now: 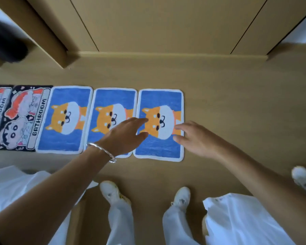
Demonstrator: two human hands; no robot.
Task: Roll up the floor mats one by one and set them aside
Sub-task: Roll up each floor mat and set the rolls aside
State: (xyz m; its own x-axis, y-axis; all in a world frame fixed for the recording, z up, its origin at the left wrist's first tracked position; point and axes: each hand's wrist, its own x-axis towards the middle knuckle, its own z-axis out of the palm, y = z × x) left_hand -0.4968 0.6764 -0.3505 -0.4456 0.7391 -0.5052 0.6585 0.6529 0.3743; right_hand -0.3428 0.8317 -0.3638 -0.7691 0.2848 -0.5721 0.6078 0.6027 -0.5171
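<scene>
Three blue floor mats with an orange dog face lie flat in a row on the wooden floor: the right mat (160, 99), the middle mat (113, 98) and the left mat (67, 99). Two dark "BATHROOM" cartoon mats (27, 119) continue the row to the left. My left hand (125, 135), a silver bracelet on its wrist, reaches out with straight fingers over the seam between the middle and right mats. My right hand (194, 138) hovers with spread fingers over the right mat's right edge. Neither hand holds anything.
Wooden cabinet doors (166, 23) and a baseboard run along the far side. A dark object (5, 45) sits at upper left. White plastic bags lie at lower left (11, 188) and lower right (237, 218). My white shoes (111, 191) stand below the mats; another shoe (304, 177) is at right.
</scene>
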